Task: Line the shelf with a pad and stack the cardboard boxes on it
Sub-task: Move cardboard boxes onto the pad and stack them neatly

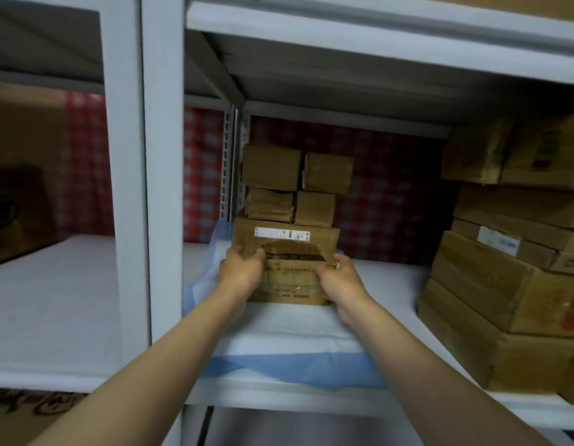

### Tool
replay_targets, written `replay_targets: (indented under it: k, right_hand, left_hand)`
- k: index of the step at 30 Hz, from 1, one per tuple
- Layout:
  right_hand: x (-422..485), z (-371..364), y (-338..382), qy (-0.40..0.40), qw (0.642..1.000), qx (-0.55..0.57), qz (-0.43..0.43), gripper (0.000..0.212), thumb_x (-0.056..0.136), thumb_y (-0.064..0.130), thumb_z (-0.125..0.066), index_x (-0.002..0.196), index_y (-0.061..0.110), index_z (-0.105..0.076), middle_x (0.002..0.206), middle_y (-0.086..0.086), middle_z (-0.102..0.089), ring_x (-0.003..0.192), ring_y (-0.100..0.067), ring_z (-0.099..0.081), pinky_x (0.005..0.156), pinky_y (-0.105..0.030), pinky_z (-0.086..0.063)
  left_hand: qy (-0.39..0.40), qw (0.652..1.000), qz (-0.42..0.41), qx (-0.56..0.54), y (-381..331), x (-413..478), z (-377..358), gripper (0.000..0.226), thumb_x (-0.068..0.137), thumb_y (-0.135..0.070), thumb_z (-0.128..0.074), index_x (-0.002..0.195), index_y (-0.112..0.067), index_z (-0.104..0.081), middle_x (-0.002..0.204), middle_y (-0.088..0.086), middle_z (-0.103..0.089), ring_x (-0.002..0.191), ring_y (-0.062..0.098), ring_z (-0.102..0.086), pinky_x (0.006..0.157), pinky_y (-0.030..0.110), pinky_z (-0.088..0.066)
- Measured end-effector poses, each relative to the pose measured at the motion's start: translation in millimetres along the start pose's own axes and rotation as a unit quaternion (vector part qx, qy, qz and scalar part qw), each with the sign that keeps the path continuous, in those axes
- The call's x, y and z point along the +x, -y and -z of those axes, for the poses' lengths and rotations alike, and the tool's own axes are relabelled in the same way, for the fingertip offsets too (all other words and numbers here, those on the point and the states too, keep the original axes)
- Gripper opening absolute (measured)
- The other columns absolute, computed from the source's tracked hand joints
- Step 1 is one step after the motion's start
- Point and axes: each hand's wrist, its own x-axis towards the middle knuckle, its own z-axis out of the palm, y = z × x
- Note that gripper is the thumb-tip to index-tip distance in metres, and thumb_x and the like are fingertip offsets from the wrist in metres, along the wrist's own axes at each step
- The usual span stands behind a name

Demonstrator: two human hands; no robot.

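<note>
We see a shelf point(165, 188) of smooth, matt, pale painted metal. The pad point(279, 329) on it looks like soft white paper fleece with a thin blue plastic-like border. The front box point(288, 281) is matt brown cardboard, its top torn rough, with glossy tape point(292, 292) and a white paper label point(280, 234). Behind hangs checked red cloth point(385, 194).

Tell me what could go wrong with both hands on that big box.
The four small boxes stacked above the large box look uneven; a shove from the left hand and right hand could topple them. The pad is rumpled and overhangs the shelf; sliding the box may bunch it.
</note>
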Motion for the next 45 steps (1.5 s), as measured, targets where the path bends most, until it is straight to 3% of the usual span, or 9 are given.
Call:
replay_targets:
  k: [5, 10, 13, 16, 21, 25, 30, 37, 45]
  right_hand:
    - [1.7, 4.9, 6.3, 0.002, 0.998, -0.047, 0.04, 0.043, 0.096, 0.024, -0.053, 0.138, 0.023, -0.047, 0.1, 0.007, -0.059, 0.081, -0.009, -0.06, 0.089, -0.033, -0.055]
    - [2.7, 6.5, 2.8, 0.014, 0.998, -0.056, 0.028, 0.042, 0.095, 0.022, -0.054, 0.137, 0.021, -0.05, 0.104, 0.005, -0.062, 0.088, -0.013, -0.063, 0.089, -0.035, -0.056]
    - [3.8, 6.3, 2.8, -0.005, 0.998, -0.058, 0.03, 0.043, 0.095, 0.021, -0.053, 0.137, 0.022, -0.049, 0.112, 0.003, -0.061, 0.087, -0.012, -0.062, 0.086, -0.031, -0.055]
    - [4.8, 3.3, 2.1, 0.005, 0.999, -0.05, 0.011, 0.047, 0.095, 0.021, -0.053, 0.141, 0.023, -0.044, 0.113, 0.001, -0.063, 0.09, -0.016, -0.065, 0.09, -0.036, -0.056]
    - [2.8, 1.5, 4.7, -0.035, 0.998, -0.058, 0.016, 0.053, 0.088, 0.025, -0.056, 0.14, 0.028, -0.045, 0.134, -0.004, -0.052, 0.101, -0.021, -0.063, 0.091, -0.038, -0.056]
    - [-3.1, 4.6, 7.4, -0.081, 0.994, -0.066, 0.026, 0.044, 0.084, 0.032, -0.056, 0.127, 0.029, -0.053, 0.134, -0.006, -0.05, 0.115, -0.027, -0.055, 0.098, -0.041, -0.051]
    - [-22.8, 16.4, 6.6, -0.143, 0.985, -0.067, 0.068, 0.019, 0.093, 0.024, -0.055, 0.111, 0.031, -0.054, 0.132, -0.004, -0.05, 0.113, -0.023, -0.055, 0.088, -0.029, -0.047]
    - [-64.3, 59.5, 22.6, -0.252, 0.943, -0.054, 0.213, 0.019, 0.094, 0.013, -0.052, 0.103, 0.03, -0.057, 0.116, 0.002, -0.059, 0.079, 0.003, -0.053, 0.077, -0.017, -0.042]
    - [-73.7, 150.1, 40.7, -0.356, 0.878, -0.005, 0.319, 0.023, 0.091, 0.009, -0.054, 0.1, 0.03, -0.056, 0.106, 0.003, -0.063, 0.084, -0.005, -0.061, 0.073, -0.02, -0.051]
  left_hand:
    - [-0.031, 0.997, -0.021, 0.062, -4.6, 2.8, -4.9, 0.045, 0.083, -0.047, -0.055, 0.128, -0.039, -0.056, 0.131, 0.002, -0.058, 0.118, 0.03, -0.055, 0.104, 0.045, -0.046]
    - [-0.013, 0.998, 0.009, 0.064, 3.8, 4.2, -9.0, 0.036, 0.075, -0.03, -0.048, 0.105, -0.044, -0.063, 0.129, 0.001, -0.056, 0.112, 0.029, -0.057, 0.099, 0.043, -0.051]
    - [0.0, 0.998, -0.006, 0.064, 1.2, 2.0, -6.2, 0.045, 0.074, -0.027, -0.048, 0.115, -0.041, -0.064, 0.129, 0.001, -0.058, 0.11, 0.027, -0.06, 0.099, 0.042, -0.051]
    - [0.027, 0.996, 0.001, 0.09, -3.6, -2.6, -2.6, 0.063, 0.07, -0.024, -0.048, 0.13, -0.038, -0.058, 0.135, 0.004, -0.053, 0.114, 0.026, -0.057, 0.103, 0.04, -0.049]
    - [0.002, 0.976, -0.029, 0.215, -19.0, -15.6, -1.5, 0.06, 0.089, -0.03, -0.058, 0.145, -0.041, -0.038, 0.153, 0.01, -0.021, 0.139, 0.033, -0.019, 0.115, 0.045, -0.026]
    - [-0.038, 0.955, -0.11, 0.271, -25.6, -26.1, -4.9, 0.065, 0.088, -0.04, -0.064, 0.146, -0.037, -0.036, 0.156, 0.011, -0.012, 0.143, 0.033, -0.012, 0.118, 0.046, -0.018]
    - [-0.062, 0.948, -0.175, 0.257, -24.6, -38.5, -17.1, 0.062, 0.085, -0.036, -0.067, 0.142, -0.029, -0.042, 0.155, 0.01, -0.013, 0.144, 0.033, -0.01, 0.12, 0.043, -0.012]
    - [-0.046, 0.955, -0.24, 0.165, -48.1, -63.5, -67.9, 0.056, 0.086, -0.031, -0.067, 0.137, -0.026, -0.046, 0.152, 0.01, -0.02, 0.143, 0.032, -0.012, 0.12, 0.044, -0.011]
    - [0.023, 0.956, -0.288, 0.047, -98.7, -105.2, -165.4, 0.056, 0.091, -0.043, -0.059, 0.142, -0.025, -0.043, 0.146, 0.005, -0.028, 0.137, 0.026, -0.025, 0.116, 0.042, -0.023]
